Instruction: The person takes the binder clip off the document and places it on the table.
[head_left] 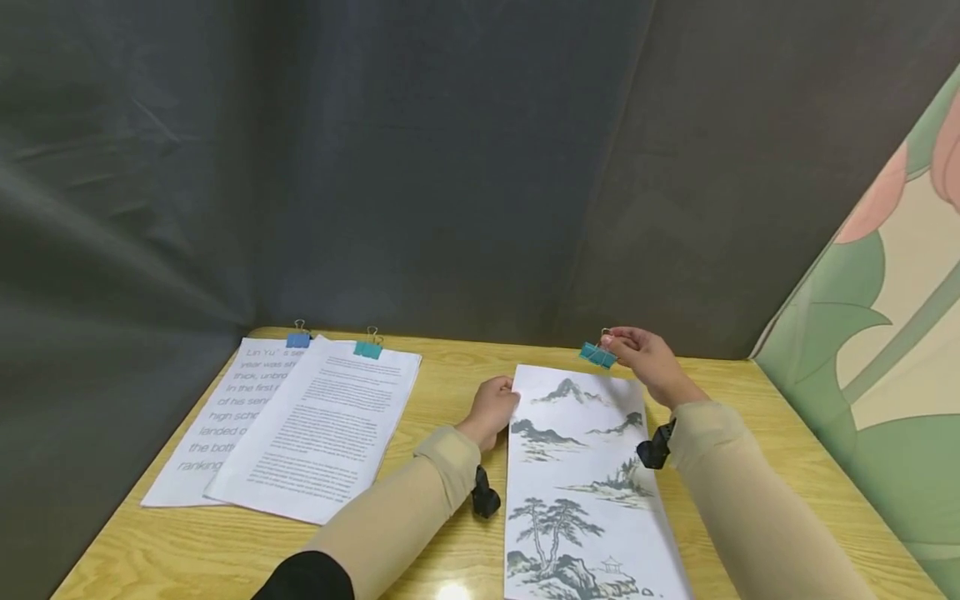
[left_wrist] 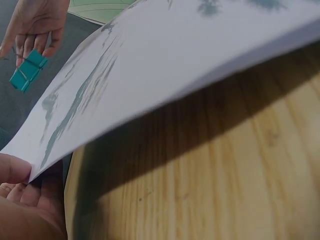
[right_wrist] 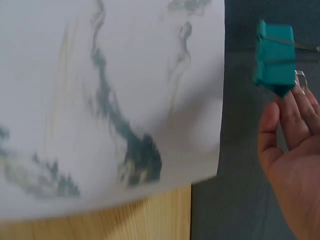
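Observation:
A long stack of paper sheets (head_left: 577, 467), printed with ink-wash mountains and pines, stands with its far end raised. At its upper left edge my left hand (head_left: 491, 408) pinches the sheets, thumb on top and fingers beneath in the left wrist view. My right hand (head_left: 652, 362) holds a teal binder clip (head_left: 597, 355) by a wire handle, just beyond the sheets' top right. The right wrist view has the clip's body (right_wrist: 276, 55) apart from the top edge of the paper.
To the left on the wooden table (head_left: 450, 367) lie two overlapping printed text stacks. One text stack (head_left: 315, 442) bears a green binder clip (head_left: 368, 348), the other a blue binder clip (head_left: 298, 340). A dark curtain (head_left: 450, 167) rises behind the table, a floral panel (head_left: 885, 333) at right.

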